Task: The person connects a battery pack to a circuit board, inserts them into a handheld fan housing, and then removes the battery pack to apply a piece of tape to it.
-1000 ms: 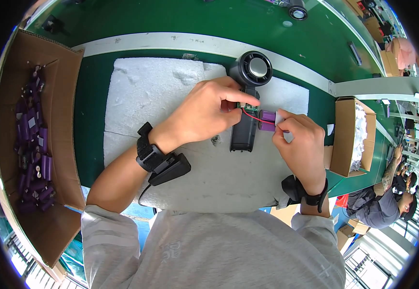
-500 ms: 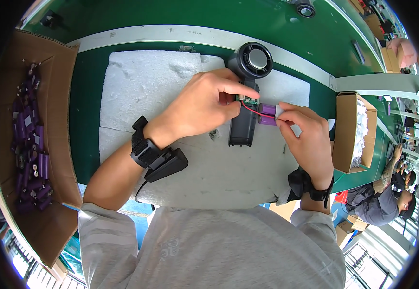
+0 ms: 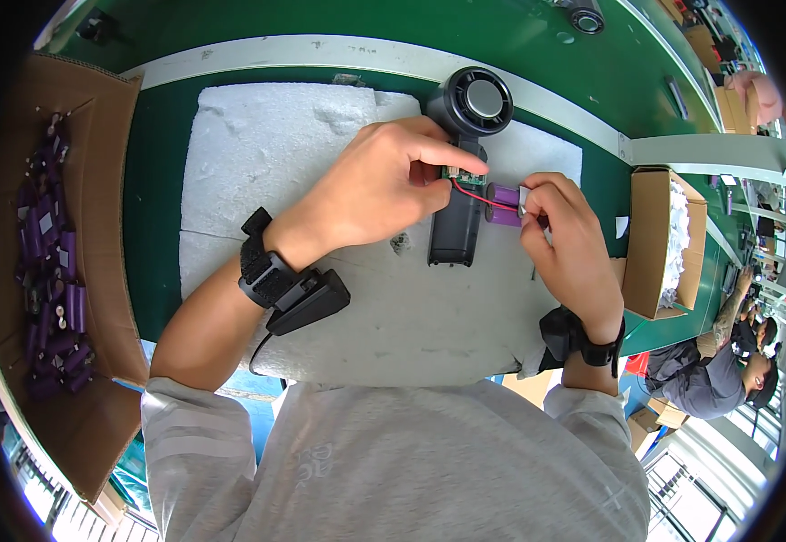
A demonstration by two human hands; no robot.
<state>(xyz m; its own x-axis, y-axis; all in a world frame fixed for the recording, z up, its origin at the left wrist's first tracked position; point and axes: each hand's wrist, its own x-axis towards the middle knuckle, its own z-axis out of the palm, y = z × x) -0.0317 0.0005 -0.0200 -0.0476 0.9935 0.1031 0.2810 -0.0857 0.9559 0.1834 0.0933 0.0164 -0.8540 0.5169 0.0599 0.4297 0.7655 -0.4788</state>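
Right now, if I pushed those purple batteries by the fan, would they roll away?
Probably not: the right hand holds the purple batteries by one end. Their sides look round, but lying side by side, the pair may resist rolling. The thin red wire curves, so it would likely bend easily.

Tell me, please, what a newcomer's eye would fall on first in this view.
Likely the black handheld fan, lying on pale foam with the left grip at its middle. Just right of it, two purple battery cells sit in the right grip, a red wire running to the fan. At far left, a cardboard box holds many more purple cells.
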